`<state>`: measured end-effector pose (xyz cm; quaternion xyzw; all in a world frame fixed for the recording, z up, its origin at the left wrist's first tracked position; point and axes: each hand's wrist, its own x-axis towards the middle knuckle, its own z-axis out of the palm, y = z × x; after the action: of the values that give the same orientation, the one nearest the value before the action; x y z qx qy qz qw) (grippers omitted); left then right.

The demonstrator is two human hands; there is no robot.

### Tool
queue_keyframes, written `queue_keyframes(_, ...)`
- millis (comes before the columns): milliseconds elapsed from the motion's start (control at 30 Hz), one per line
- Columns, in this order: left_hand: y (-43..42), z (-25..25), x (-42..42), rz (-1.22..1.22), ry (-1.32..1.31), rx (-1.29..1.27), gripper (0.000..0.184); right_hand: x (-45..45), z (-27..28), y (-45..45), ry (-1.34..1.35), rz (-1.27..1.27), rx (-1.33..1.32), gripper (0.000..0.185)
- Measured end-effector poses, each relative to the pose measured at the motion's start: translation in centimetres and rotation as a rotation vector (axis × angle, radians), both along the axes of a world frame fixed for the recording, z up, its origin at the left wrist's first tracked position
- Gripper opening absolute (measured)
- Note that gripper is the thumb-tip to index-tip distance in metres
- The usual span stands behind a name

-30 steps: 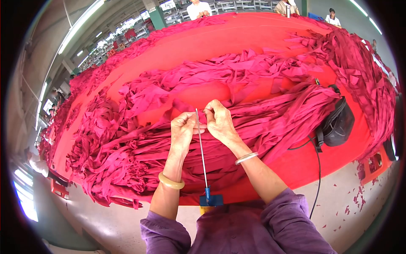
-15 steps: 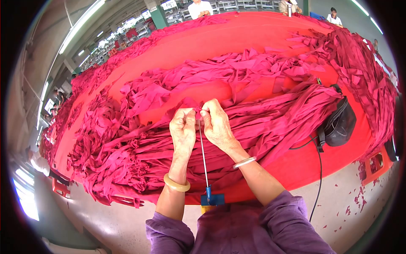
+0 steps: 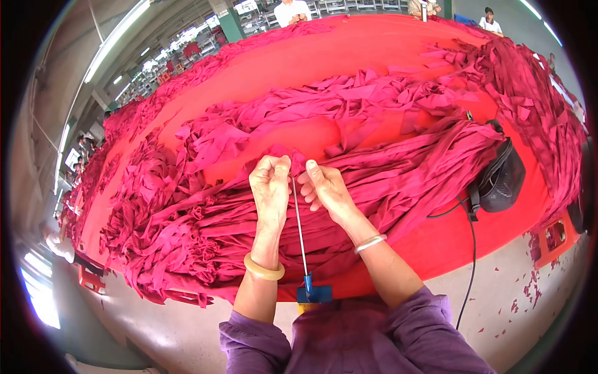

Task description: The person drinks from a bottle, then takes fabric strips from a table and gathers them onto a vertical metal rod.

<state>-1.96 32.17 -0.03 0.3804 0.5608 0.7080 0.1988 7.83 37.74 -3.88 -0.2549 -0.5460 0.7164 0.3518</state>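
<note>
A thin metal rod (image 3: pixel 299 227) rises from a blue clamp-like base (image 3: pixel 313 294) at the near table edge, its top between my two hands. My left hand (image 3: pixel 270 187) is closed in a pinch on a crimson fabric strip (image 3: pixel 298 159) beside the rod's tip. Just right of the tip, my right hand (image 3: pixel 329 192) has its thumb raised and its fingers apart, with nothing visible in them. Beneath both hands, long crimson strips (image 3: pixel 398 168) lie in a thick bundle across the table.
Red cloth covers the broad table (image 3: pixel 374 43), with more strip heaps (image 3: pixel 536 100) along its right side. A black mesh bag (image 3: pixel 501 181) with a cable (image 3: pixel 471 249) lies at right. A red plastic stool (image 3: pixel 554 240) stands beyond. Several people work around the far edges.
My right hand has come away from the strip, moving slightly right and down with its fingers spreading. The left hand keeps its pinch near the rod's tip.
</note>
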Motion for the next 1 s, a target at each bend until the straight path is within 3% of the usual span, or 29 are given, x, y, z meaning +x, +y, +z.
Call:
queue_keyframes(67, 0.1, -0.5, 0.3, 0.028, 0.058, 0.087, 0.019, -0.3, 0.3, 0.5, 0.047, 0.137, -0.210, 0.055)
queue_keyframes(167, -0.2, -0.8, 0.8, 0.016, 0.029, 0.135, 0.020, -1.6, 1.4, 0.5, 0.246, 0.041, -0.257, 0.037)
queue_keyframes(200, -0.4, -0.8, 0.5, 0.043, 0.076, 0.021, 0.024, -1.9, 2.1, 0.5, 0.291, 0.016, -0.235, 0.023)
queue_keyframes(333, -0.6, 0.8, -0.2, -0.042, 0.100, -0.204, 0.029, -2.8, 2.5, 0.8, 0.227, -0.058, -0.016, 0.012)
queue_keyframes(400, -0.1, 0.9, -0.3, -0.073, 0.046, -0.229, 0.028, -2.7, 2.2, 0.9, 0.262, -0.043, -0.039, 0.011)
queue_keyframes(533, 0.4, -1.2, -0.3, -0.185, -0.142, 0.026, 0.021, -2.4, 1.7, 0.7, 0.342, -0.007, -0.095, 0.013)
queue_keyframes(633, -0.6, -1.4, 0.3, -0.245, -0.258, 0.014, 0.022, -1.4, 1.4, 0.2, 0.281, 0.040, -0.141, 0.009)
queue_keyframes(800, -0.2, -0.4, -1.0, -0.199, -0.239, -0.260, 0.031, -1.0, 1.8, 0.2, 0.299, 0.088, -0.069, 0.011)
queue_keyframes(900, 0.7, 0.3, -0.7, -0.147, -0.095, -0.108, 0.028, -1.2, 2.8, 0.2, 0.299, 0.031, -0.205, 0.015)
queue_keyframes(1000, 1.0, -1.0, -0.6, -0.013, 0.056, 0.037, 0.027, -1.9, 2.3, 0.3, 0.263, -0.015, -0.111, 0.021)
